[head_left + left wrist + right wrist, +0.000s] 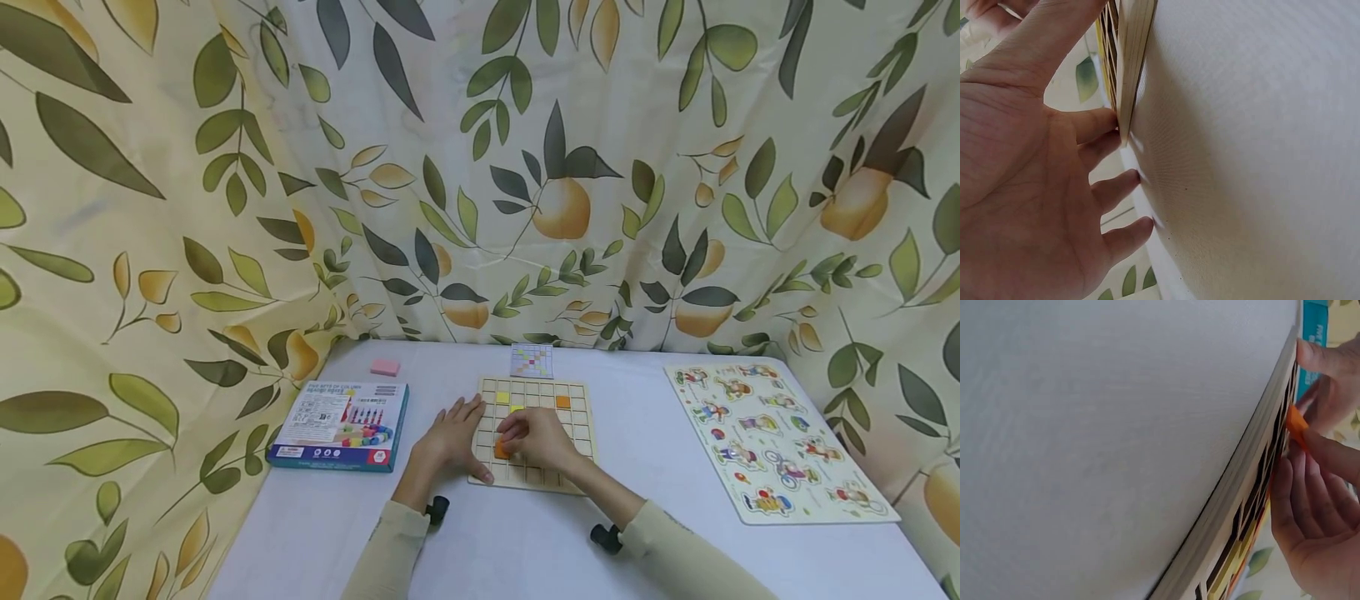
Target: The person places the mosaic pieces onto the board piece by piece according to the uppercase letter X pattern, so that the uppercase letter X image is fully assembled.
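A wooden grid board [528, 477] lies flat on the white table. Over its middle, my right hand [542, 437] pinches an orange square tile [502, 450]. In the right wrist view that orange tile [1296, 425] stands tilted at the board's surface, with the thumb against it. My left hand [452, 440] rests along the board's left edge, fingers spread and thumb at the near left corner. The left wrist view shows its fingertips at the board's side [1132, 69]. Yellow tiles [502, 398] and another orange tile [562, 402] sit in cells farther back.
Behind the board is a small card with a coloured grid pattern [532, 361]. To the left are a blue-edged box [337, 425] and a pink block [386, 367]. A board with cartoon figures [776, 442] lies at the right. Patterned curtains [480, 167] enclose the table.
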A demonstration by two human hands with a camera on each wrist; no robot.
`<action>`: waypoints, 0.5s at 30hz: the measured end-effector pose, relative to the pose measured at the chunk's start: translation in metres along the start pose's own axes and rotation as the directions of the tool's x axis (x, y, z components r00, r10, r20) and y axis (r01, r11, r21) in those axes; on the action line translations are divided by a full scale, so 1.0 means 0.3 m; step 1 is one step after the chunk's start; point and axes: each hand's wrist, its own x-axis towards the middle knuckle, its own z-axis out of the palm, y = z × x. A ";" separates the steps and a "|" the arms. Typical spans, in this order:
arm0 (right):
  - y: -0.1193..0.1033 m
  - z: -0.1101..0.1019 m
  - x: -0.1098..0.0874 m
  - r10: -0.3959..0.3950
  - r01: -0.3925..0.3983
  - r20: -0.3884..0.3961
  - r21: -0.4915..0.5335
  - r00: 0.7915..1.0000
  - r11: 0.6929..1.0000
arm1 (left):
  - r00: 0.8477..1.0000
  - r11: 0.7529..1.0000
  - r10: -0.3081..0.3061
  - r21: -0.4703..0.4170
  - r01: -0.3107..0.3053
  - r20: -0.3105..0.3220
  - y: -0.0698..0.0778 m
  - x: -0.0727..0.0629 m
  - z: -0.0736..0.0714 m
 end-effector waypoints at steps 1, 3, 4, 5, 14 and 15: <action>0.000 0.003 0.000 -0.005 0.005 0.001 -0.007 1.000 1.000 | 1.000 1.000 -0.001 -0.002 0.001 0.000 0.001 0.000 0.000; 0.000 0.008 0.001 -0.008 0.009 0.006 -0.017 1.000 1.000 | 1.000 1.000 -0.003 -0.004 0.003 0.001 0.002 0.001 -0.001; 0.000 0.012 0.001 -0.011 0.011 0.005 -0.024 1.000 1.000 | 1.000 1.000 -0.004 -0.005 0.004 0.001 0.003 0.001 -0.001; 0.001 0.015 0.000 -0.011 0.011 0.004 -0.028 1.000 1.000 | 1.000 1.000 -0.005 -0.003 0.005 0.000 0.003 0.001 -0.001; -0.004 0.032 -0.012 -0.024 0.024 -0.002 -0.057 1.000 0.998 | 1.000 1.000 -0.008 -0.006 0.008 -0.001 0.008 -0.007 -0.006; -0.005 0.033 -0.013 -0.024 0.025 0.003 -0.055 1.000 0.998 | 1.000 1.000 -0.009 -0.004 0.009 -0.002 0.008 -0.007 -0.006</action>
